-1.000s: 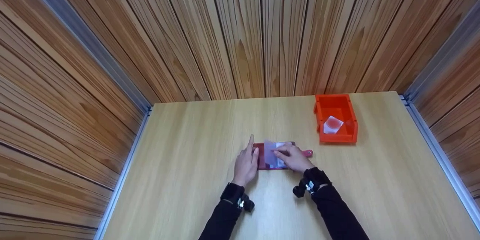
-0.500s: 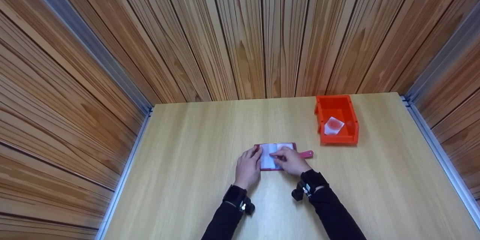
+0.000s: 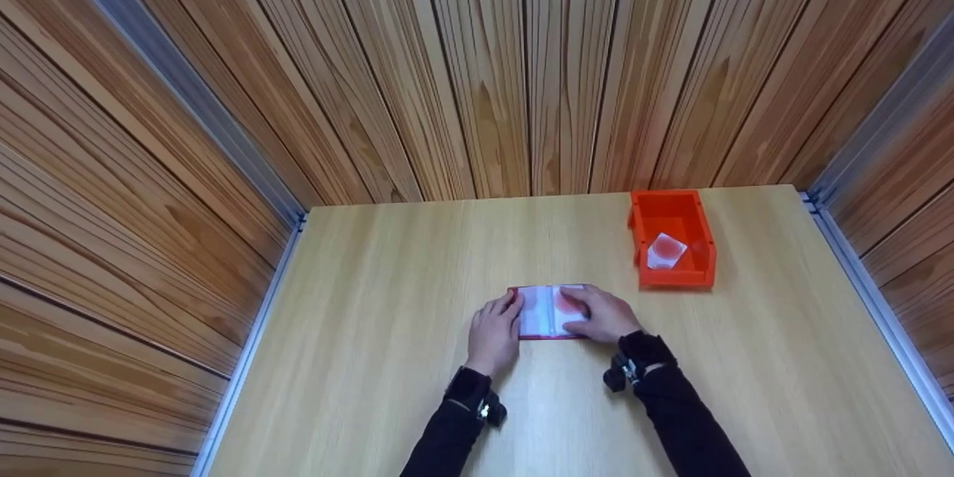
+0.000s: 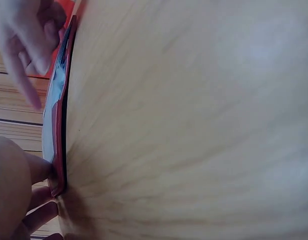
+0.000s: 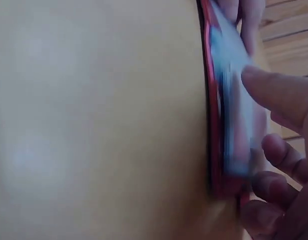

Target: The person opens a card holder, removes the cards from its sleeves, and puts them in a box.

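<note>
A small red card holder (image 3: 534, 311) lies spread flat on the table, with clear sleeves showing on both halves. A pinkish-red round print shows through the right half. At the left end, my left hand (image 3: 492, 335) grips the holder's edge, and the left wrist view has its fingers (image 4: 39, 167) at that end. My right hand (image 3: 607, 315) is over the right end and hides its edge and the strap. In the right wrist view, the thumb (image 5: 274, 92) lies beside the blurred sleeves (image 5: 236, 120), apart from the half-bent fingers.
An orange-red bin (image 3: 674, 278) stands at the back right of the wooden table (image 3: 373, 358). In it lies a white square card (image 3: 665, 250) with a red round print. Wood-panelled walls (image 3: 477, 74) rise behind and at both sides.
A translucent sleeve was turned over to the left and now lies flat. My left hand's raised index finger came down onto the left end. My right hand moved right, over the holder's right end.
</note>
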### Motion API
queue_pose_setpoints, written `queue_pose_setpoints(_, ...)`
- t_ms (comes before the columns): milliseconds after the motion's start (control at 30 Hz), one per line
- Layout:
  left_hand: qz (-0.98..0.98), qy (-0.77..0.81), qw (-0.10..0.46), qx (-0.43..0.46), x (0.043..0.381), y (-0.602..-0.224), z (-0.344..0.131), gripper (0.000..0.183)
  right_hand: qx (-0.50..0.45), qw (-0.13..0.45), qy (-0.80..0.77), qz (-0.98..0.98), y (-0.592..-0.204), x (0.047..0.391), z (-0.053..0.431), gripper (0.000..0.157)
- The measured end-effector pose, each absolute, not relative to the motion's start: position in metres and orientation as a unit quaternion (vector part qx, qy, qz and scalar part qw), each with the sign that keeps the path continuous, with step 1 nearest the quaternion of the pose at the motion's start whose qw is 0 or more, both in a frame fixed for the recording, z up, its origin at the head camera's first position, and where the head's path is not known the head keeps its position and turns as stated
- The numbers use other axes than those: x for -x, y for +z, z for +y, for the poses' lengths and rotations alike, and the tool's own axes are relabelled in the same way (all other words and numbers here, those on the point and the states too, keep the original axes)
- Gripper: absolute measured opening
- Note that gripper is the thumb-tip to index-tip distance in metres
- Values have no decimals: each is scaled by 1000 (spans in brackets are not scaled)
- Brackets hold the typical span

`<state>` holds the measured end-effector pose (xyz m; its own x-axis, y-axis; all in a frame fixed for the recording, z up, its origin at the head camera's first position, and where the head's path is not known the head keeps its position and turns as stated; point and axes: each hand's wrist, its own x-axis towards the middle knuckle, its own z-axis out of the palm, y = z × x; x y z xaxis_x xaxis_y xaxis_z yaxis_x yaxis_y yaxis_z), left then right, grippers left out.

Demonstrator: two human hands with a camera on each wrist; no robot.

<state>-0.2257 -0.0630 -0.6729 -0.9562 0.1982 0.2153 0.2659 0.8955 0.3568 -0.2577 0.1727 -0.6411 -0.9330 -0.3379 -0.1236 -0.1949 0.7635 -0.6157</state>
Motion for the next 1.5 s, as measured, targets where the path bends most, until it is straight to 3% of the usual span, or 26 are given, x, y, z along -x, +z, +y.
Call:
queue_pose_setpoints(300,-969,-183,105,132,225,-671,-65,40,146,133,-290,936,-644,260,199,83)
queue_pose_setpoints(533,-971,-184,88,126,225,-673,-63,42,124,147,-327,925,-644,263,204,89)
queue_pose_setpoints(733,-968,-183,107,136,225,-674,-63,41,140,128,-350,917,-650,263,209,88)
queue_pose_setpoints(1033,-966,-213,88,113,225,-669,-58,41,118,161,-349,915,-650,266,210,91)
queue_pose_setpoints(1200,-953,-269,97,97,233,-659,-42,28,111,157,-360,913,-652,265,211,90)
queue_pose_setpoints(1333,-936,-329,69,107,238,-652,-27,16,111,149,-369,911,-653,265,210,89)
queue_pose_setpoints(1500,-919,-392,-9,51,242,-645,-11,18,126,139,-361,914,-654,265,210,87)
